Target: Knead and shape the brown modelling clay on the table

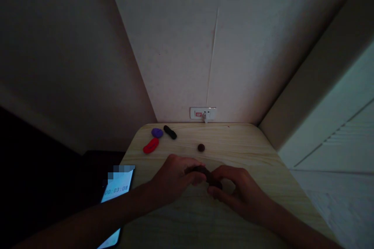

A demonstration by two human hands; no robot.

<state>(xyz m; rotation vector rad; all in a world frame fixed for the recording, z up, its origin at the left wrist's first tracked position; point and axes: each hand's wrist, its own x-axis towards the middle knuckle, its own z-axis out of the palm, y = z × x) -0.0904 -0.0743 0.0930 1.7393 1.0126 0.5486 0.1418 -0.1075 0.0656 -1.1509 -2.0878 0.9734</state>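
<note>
Both of my hands hold a dark brown piece of what looks like modelling clay (208, 175), long and slightly bent, above the wooden table. My left hand (179, 179) pinches its left end between thumb and fingers. At the other end, my right hand (238, 188) grips it with the thumb below and fingers on top. Fingers hide parts of the piece. Just beyond the hands, a small brown clay ball (201, 148) rests on the tabletop.
A purple lump (157, 132), a black piece (170, 132) and a red piece (151, 146) lie at the table's (242, 140) far left. A phone (118, 190) showing a timer is partly behind my left forearm. A wall socket (203, 113) with a plug sits behind the table.
</note>
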